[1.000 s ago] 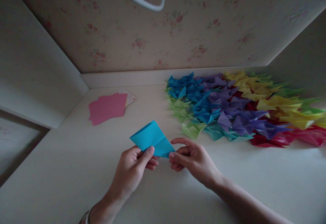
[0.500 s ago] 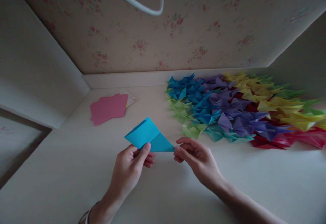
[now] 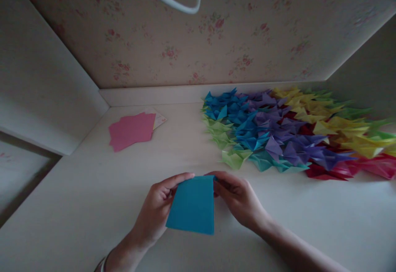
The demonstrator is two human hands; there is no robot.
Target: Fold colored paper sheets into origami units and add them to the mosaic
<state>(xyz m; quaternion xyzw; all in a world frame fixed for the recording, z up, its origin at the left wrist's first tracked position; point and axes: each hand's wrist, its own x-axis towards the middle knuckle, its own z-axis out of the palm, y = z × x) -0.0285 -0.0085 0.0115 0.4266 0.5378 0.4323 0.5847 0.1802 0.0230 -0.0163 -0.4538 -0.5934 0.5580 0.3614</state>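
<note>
A folded sheet of blue origami paper [image 3: 194, 206] is held up above the white table, its squarish face turned toward me. My left hand [image 3: 157, 210] grips it along the left and upper left edge, thumb hidden behind the paper. At the upper right corner, my right hand [image 3: 239, 197] pinches the paper between thumb and fingers. That top edge is bent over slightly near the right fingertips. The back of the paper is out of sight.
Many folded paper figures [image 3: 278, 131] in blue, green, purple, yellow and red crowd the table's right back. Pink paper sheets [image 3: 133, 131] lie at the left back, over a pale patterned piece [image 3: 160, 120]. A white cable [image 3: 173, 1] hangs in front of the floral wall.
The blue paper has turned from a pointed shape with a triangular flap to a squarish face hanging lower. Both hands stay on it, with the left hand's grip shifted to its upper left.
</note>
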